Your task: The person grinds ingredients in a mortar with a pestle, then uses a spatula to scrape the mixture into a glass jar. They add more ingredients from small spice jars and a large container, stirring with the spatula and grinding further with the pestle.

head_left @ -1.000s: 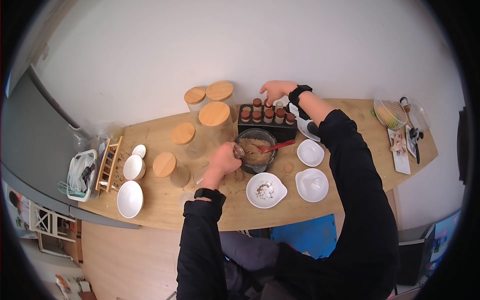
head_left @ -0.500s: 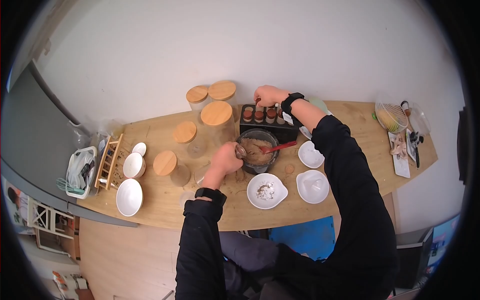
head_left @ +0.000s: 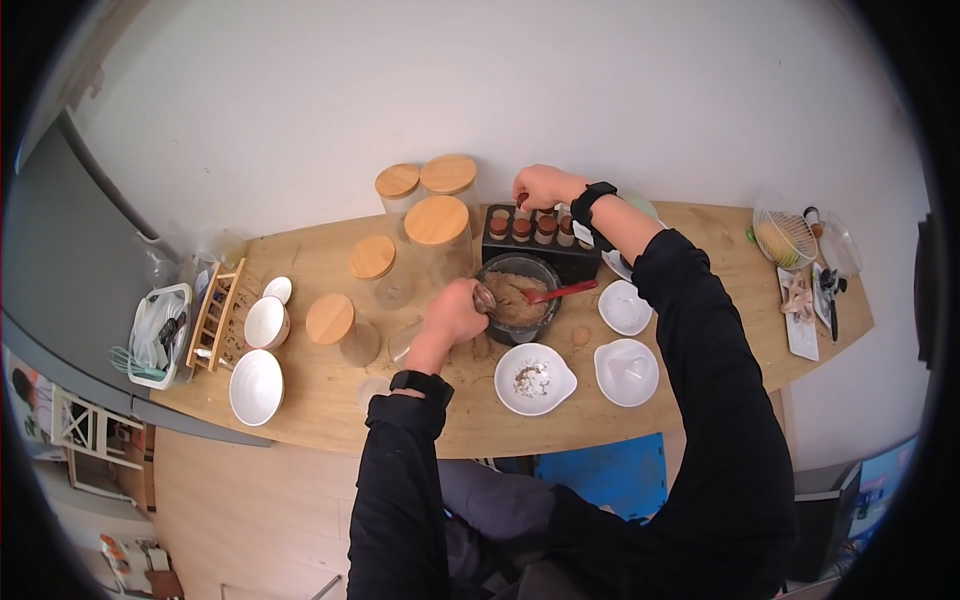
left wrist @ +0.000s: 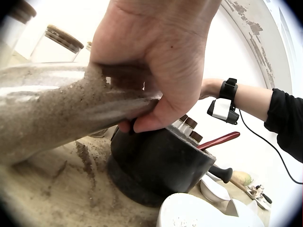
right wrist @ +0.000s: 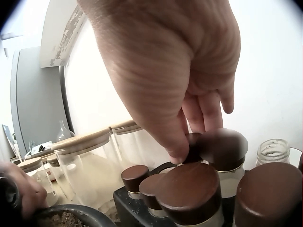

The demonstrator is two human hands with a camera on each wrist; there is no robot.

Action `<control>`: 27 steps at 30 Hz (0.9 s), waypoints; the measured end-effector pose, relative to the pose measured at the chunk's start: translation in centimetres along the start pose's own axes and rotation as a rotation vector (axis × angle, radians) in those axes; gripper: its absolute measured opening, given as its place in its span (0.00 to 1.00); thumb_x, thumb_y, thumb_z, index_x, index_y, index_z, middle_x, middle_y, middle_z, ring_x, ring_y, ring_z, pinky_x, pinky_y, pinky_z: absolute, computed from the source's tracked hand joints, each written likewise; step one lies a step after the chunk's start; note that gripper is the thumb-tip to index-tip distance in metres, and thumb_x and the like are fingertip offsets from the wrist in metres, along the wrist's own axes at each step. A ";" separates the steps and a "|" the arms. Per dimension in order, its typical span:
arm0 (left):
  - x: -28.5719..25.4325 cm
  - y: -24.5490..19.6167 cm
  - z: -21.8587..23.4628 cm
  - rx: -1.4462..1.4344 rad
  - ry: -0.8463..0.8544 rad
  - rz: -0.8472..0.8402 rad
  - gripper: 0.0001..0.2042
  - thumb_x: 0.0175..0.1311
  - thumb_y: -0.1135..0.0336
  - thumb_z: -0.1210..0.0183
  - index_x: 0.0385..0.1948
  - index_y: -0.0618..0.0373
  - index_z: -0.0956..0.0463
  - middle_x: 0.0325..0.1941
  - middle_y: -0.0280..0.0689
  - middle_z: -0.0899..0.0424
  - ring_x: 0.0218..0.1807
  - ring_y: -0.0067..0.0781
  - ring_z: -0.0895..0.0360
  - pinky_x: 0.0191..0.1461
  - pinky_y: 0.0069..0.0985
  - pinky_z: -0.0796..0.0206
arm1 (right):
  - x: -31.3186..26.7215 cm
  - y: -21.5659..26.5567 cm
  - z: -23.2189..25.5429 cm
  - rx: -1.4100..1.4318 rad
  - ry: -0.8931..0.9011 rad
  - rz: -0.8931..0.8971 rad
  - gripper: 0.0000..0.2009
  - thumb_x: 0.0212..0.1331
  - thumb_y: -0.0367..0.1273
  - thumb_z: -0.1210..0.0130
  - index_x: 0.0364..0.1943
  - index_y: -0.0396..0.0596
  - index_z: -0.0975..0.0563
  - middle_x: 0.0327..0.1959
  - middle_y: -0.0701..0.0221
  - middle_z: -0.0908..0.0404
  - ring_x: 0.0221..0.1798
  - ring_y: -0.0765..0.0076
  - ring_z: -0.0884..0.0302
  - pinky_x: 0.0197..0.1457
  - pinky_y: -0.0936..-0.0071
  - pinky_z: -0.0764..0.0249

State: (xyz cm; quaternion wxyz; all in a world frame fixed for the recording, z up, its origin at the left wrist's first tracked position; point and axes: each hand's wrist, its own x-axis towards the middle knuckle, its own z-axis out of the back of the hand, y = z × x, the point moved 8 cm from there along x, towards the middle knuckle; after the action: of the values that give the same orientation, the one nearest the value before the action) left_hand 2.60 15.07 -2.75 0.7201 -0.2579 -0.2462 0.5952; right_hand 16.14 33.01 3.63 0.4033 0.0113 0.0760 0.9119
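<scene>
My left hand grips a glass jar holding brown powder, tilted beside the dark pot, its narrow end close to the rim. Brown crumbly powder fills the pot, and a red-handled utensil leans in it. Over the black rack, my right hand pinches a dark brown cap between thumb and fingers. Other brown-capped spice bottles stand around it in the rack. An uncapped small glass bottle shows at the right of the right wrist view.
Wooden-lidded glass jars stand left of the rack. In front of the pot sits a white bowl with bits inside; another white bowl is right of it. White bowls and a wooden rack stand at the left.
My right hand has moved left along the rack and now pinches a brown cap. The left hand stays at the pot with the jar.
</scene>
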 end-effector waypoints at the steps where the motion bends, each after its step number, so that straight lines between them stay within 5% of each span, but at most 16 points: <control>1: 0.0 0.0 0.0 0.002 0.000 -0.002 0.09 0.40 0.76 0.42 0.28 0.60 0.25 0.32 0.43 0.20 0.38 0.42 0.22 0.42 0.30 0.30 | 0.0 0.2 0.1 -0.008 -0.002 -0.008 0.14 0.42 0.31 0.37 0.37 0.44 0.19 0.33 0.62 0.17 0.39 0.55 0.20 0.43 0.64 0.25; 7: -0.3 -0.6 0.4 0.019 -0.020 -0.015 0.09 0.40 0.75 0.42 0.28 0.60 0.25 0.32 0.43 0.20 0.38 0.43 0.22 0.42 0.30 0.30 | 0.3 1.6 -0.3 -0.136 0.051 -0.001 0.12 0.40 0.28 0.39 0.34 0.45 0.19 0.31 0.62 0.17 0.37 0.54 0.20 0.41 0.63 0.25; 10: -0.1 0.0 0.1 0.043 0.057 0.050 0.11 0.42 0.71 0.42 0.31 0.54 0.22 0.40 0.42 0.21 0.46 0.45 0.24 0.48 0.33 0.32 | 0.6 2.3 -0.5 -0.256 0.095 -0.040 0.12 0.40 0.26 0.40 0.33 0.45 0.19 0.31 0.61 0.17 0.37 0.53 0.20 0.40 0.62 0.26; 16: -0.3 -0.3 0.2 0.040 0.063 0.049 0.11 0.43 0.71 0.42 0.32 0.55 0.23 0.40 0.42 0.21 0.46 0.46 0.24 0.49 0.34 0.32 | 1.1 1.9 -0.5 -0.153 0.087 0.016 0.12 0.40 0.26 0.40 0.34 0.45 0.19 0.31 0.61 0.17 0.38 0.53 0.20 0.39 0.62 0.26; 19: -0.2 -0.1 0.1 0.052 0.072 0.059 0.11 0.43 0.71 0.42 0.32 0.55 0.23 0.40 0.43 0.21 0.46 0.46 0.24 0.49 0.34 0.32 | 0.7 0.9 -0.3 -0.042 0.150 -0.106 0.14 0.42 0.21 0.44 0.38 0.46 0.19 0.38 0.61 0.17 0.43 0.55 0.20 0.43 0.65 0.24; 27: -0.2 -0.2 0.2 0.033 -0.004 0.016 0.10 0.40 0.75 0.42 0.28 0.60 0.24 0.34 0.44 0.20 0.40 0.45 0.22 0.44 0.31 0.31 | 0.0 1.5 0.2 -0.170 -0.005 -0.044 0.11 0.44 0.33 0.37 0.35 0.49 0.19 0.35 0.65 0.16 0.42 0.58 0.19 0.43 0.64 0.24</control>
State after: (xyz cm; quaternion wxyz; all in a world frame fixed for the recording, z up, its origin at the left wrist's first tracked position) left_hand 2.55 14.88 -2.47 0.7189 -0.2470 -0.2358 0.6055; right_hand 15.09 32.01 4.05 0.4231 -0.0224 -0.0027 0.9058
